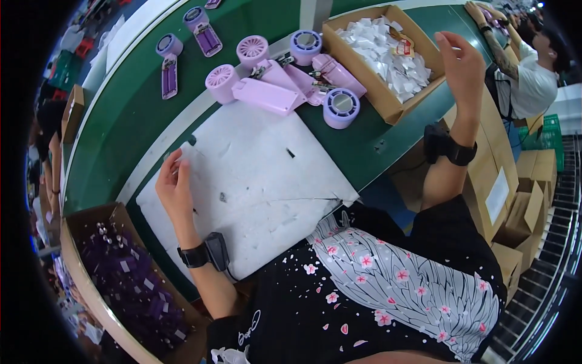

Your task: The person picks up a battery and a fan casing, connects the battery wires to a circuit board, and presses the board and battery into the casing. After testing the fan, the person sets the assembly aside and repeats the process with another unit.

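1. White mat (pixel 260 158) lies by the left hand (pixel 174 189). Its fingers are bent, with the thumb near the first finger. I see nothing pinched, and can't tell if they touch the mat.
2. The right hand (pixel 464 76) is up beside the packet box (pixel 418 102). Its fingers are loosely curled, a bit apart, and look empty.
3. It looks like a pause: neither hand has a fan. Picking one up would call for a reach and a grip.
4. Those fans (pixel 267 94), pink and purple, are ahead and right of the left fingers, and left of the right fingers. They crowd together, so one could snag another.
5. White packets (pixel 385 54) fill the box left of the right fingers. This box stands between those fingers and the fans.
6. More fans (pixel 207 39) lie farther ahead of the left fingers.
7. Behind the left fingers is a big box (pixel 91 297) of purple things (pixel 130 273).
8. Past the right fingers is another person (pixel 533 85).
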A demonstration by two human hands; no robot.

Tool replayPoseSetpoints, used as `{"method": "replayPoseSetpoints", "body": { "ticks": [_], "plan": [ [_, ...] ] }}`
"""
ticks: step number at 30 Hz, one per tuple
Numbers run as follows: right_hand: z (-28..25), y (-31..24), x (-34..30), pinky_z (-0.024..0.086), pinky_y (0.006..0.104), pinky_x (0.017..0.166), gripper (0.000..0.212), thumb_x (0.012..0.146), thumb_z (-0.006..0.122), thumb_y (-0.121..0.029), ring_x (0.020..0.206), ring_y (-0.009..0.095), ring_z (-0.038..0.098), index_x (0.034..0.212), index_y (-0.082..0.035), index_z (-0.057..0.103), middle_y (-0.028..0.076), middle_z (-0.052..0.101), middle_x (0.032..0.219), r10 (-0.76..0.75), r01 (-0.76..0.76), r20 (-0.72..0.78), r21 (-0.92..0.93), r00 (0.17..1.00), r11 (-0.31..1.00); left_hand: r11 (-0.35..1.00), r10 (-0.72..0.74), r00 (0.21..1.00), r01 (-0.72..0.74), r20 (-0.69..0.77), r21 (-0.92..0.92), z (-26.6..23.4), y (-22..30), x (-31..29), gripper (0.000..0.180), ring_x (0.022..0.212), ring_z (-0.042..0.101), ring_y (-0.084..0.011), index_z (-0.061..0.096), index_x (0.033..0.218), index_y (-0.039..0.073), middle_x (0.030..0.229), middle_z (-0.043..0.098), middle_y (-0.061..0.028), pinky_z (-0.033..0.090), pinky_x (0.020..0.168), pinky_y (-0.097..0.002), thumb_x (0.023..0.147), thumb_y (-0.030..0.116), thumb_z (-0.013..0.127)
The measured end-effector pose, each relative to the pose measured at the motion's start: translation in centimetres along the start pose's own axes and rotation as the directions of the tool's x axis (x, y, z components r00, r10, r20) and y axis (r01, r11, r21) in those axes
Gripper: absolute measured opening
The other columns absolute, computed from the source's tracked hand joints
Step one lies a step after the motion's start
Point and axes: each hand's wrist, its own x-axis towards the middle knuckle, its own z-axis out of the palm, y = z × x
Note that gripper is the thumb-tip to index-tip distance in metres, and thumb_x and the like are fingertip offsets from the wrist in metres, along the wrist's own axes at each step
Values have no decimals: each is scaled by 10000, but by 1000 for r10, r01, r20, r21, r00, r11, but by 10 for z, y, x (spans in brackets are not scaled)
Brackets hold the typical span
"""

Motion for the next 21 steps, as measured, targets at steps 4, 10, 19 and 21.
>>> {"method": "replayPoseSetpoints", "body": {
  "ticks": [4,10,19,21],
  "plan": [
    [14,32,20,513,314,681,329,877,661,-314,741,216,676,1024,-22,698,118,708,860,-167,172,120,-26,979,985,999,32,999,-31,-39,20,-5,0,-3,289,841,562,-80,633,1175,-9,968,632,-27,444,748,-199,914,116,643],
    [50,47,78,531,400,747,314,802,685,-269,813,364,673,991,-17,696,205,695,911,-385,445,349,-109,854,889,1000,27,1000,-27,8,-1,-10,-7,2,279,860,561,-78,632,1175,-11,1039,645,-37,440,765,-199,920,102,630],
    [103,64,108,544,437,730,311,711,713,-272,772,383,673,846,8,711,214,692,832,-184,492,609,-388,772,780,1000,-8,999,7,34,1,-2,3,-3,268,840,547,-68,631,1158,-11,965,616,-4,429,755,-186,914,98,633],
    [105,67,111,552,450,739,346,710,699,-282,789,414,666,861,29,698,243,683,853,-161,482,649,-353,743,802,1000,-7,999,7,37,-2,-3,5,-4,263,818,540,-66,633,1151,-9,938,606,5,426,735,-185,911,99,636]
  ]
}}
